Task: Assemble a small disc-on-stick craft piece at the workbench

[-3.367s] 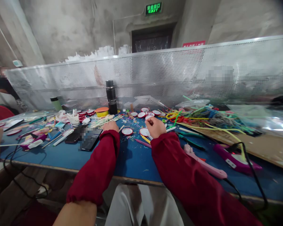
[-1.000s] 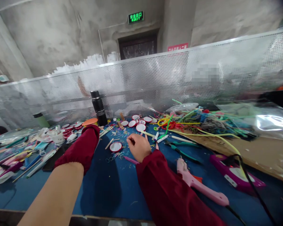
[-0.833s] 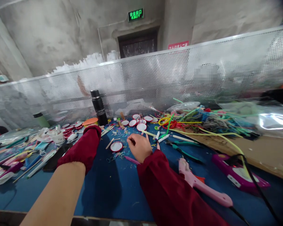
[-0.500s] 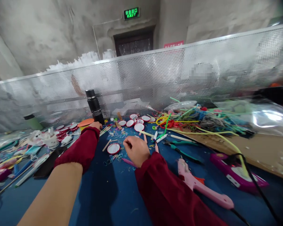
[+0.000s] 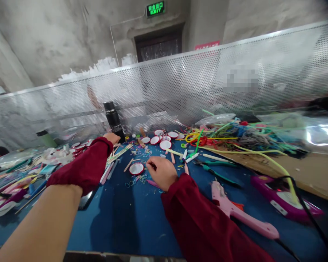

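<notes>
My left hand point(image 5: 112, 137) reaches far forward, close to the base of a black bottle point(image 5: 114, 120). Its fingers are mostly hidden, so any hold cannot be seen. Thin pale sticks point(image 5: 123, 152) lie just in front of it. My right hand point(image 5: 164, 173) hovers low over the middle of the table with fingers curled in a pinch; what sits between them, if anything, is too small to make out. Left of its fingertips lies a round white disc with a red rim point(image 5: 136, 169). Small rubber-band-like loops point(image 5: 138, 180) are scattered around that disc.
A pink glue gun point(image 5: 243, 214), teal-handled pliers point(image 5: 220, 173) and a purple device with a cable point(image 5: 285, 203) lie at right. Behind them are heaped fuzzy stems point(image 5: 251, 138) on cardboard. More red-rimmed discs point(image 5: 165, 145) sit ahead. A perforated metal screen point(image 5: 164, 91) closes the back.
The view has shifted slightly, moving things a little to the right. The orange disc formerly beside my left hand no longer shows. My right hand keeps its curled pose.
</notes>
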`<state>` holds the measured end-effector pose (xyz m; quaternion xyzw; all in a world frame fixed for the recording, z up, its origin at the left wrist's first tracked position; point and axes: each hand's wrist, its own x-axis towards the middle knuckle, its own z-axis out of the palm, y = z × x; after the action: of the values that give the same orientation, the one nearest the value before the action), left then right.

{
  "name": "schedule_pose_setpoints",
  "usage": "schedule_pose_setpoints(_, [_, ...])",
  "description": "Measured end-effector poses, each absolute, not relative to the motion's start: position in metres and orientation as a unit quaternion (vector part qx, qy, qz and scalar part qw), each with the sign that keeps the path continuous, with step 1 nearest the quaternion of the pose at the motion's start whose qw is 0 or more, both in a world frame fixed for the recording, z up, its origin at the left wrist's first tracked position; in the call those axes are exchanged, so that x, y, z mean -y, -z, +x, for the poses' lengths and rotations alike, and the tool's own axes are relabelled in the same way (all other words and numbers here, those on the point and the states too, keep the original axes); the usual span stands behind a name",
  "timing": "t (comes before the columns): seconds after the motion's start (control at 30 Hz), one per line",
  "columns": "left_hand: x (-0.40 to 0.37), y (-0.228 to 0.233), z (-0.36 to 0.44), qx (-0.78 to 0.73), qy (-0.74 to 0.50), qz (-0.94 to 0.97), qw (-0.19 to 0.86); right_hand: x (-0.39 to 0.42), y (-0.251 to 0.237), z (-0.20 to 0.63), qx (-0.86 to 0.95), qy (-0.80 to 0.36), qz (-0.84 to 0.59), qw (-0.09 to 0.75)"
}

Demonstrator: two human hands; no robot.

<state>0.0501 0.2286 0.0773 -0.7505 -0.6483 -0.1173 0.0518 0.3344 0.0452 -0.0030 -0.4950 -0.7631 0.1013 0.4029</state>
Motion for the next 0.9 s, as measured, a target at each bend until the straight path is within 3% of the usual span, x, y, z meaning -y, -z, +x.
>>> schedule_pose_setpoints(0.17, [-0.209,-0.119,0.044,0.675,0.145,-0.719,0.079,-0.045,0.001,0.336,0.749,-0.108,-0.496,0.426])
schedule_pose_setpoints(0.27, [-0.163,-0.105,0.071,0.651,0.216,-0.727,0.031,-0.046,-0.002,0.337,0.717,-0.128,-0.499,0.471])
schedule_pose_setpoints(0.4, [-0.074,-0.039,0.145,0.549,0.409,-0.686,-0.246,-0.047,-0.007,0.337,0.664,-0.187,-0.456,0.562])
schedule_pose_setpoints(0.53, [-0.007,0.003,0.202,0.496,0.462,-0.643,-0.357,-0.041,-0.011,0.338,0.660,-0.307,-0.403,0.555])
schedule_pose_setpoints(0.67, [0.018,0.006,0.212,0.484,0.449,-0.652,-0.372,-0.024,-0.008,0.347,0.670,-0.362,-0.358,0.540])
schedule_pose_setpoints(0.9, [0.047,0.029,0.210,0.438,0.265,-0.707,-0.488,-0.012,0.008,0.374,0.618,-0.322,-0.425,0.578])
